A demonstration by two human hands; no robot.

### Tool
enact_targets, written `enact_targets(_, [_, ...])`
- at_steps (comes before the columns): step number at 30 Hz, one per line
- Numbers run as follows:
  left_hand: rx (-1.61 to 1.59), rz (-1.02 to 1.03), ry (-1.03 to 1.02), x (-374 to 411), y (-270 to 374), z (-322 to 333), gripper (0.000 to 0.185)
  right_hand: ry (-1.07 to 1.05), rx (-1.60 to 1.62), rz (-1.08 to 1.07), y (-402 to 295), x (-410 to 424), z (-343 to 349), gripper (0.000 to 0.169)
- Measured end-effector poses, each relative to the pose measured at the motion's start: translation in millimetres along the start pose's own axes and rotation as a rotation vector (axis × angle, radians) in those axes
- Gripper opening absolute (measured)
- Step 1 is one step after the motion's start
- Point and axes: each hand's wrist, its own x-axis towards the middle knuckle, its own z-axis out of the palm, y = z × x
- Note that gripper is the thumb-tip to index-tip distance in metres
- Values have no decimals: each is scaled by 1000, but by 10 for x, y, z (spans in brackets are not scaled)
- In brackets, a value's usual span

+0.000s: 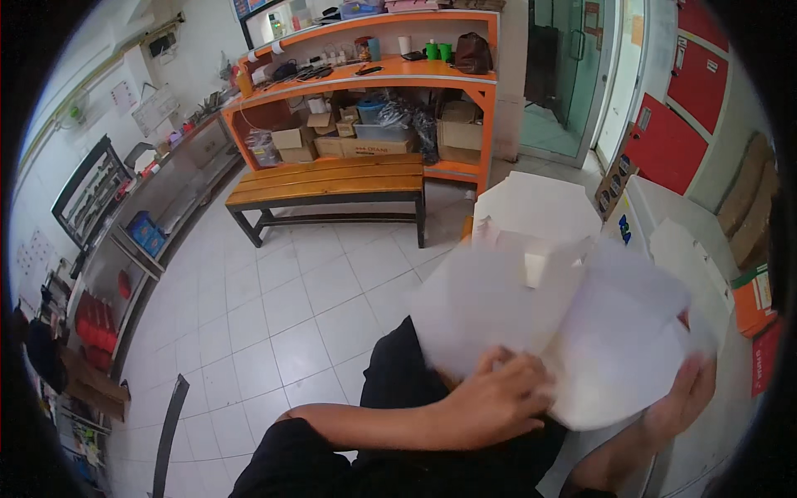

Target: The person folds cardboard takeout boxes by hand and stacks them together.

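Observation:
My right hand [682,392] grips the right edge of a white card box blank [616,355], which is blurred by motion and spread open above my lap. My left hand [507,398] has its fingers curled on the lower left part of the same blank. Its left panel [479,305] fans out above my thigh. Just beyond stands a white card carton [535,205] with raised flaps, its lower part hidden behind the blank. Another white card piece [691,267] lies at the right.
A white chest-like unit [660,205] stands at my right, below red lockers [666,140]. Across the tiled floor [292,324] are a wooden bench [330,177] and an orange shelf unit [489,124] with cardboard boxes [461,134]. A metal counter [187,152] runs along the left wall.

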Motion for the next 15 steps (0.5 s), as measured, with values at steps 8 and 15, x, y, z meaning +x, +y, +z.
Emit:
enact_targets(8, [-1728,-297,625,-212,178,-410,78,-746,137,-790,-422,32,355,69])
enact_targets(15, [-1253,-381,727,-149,197,-291,48,-515,-211,-432,-560,-165,729,54])
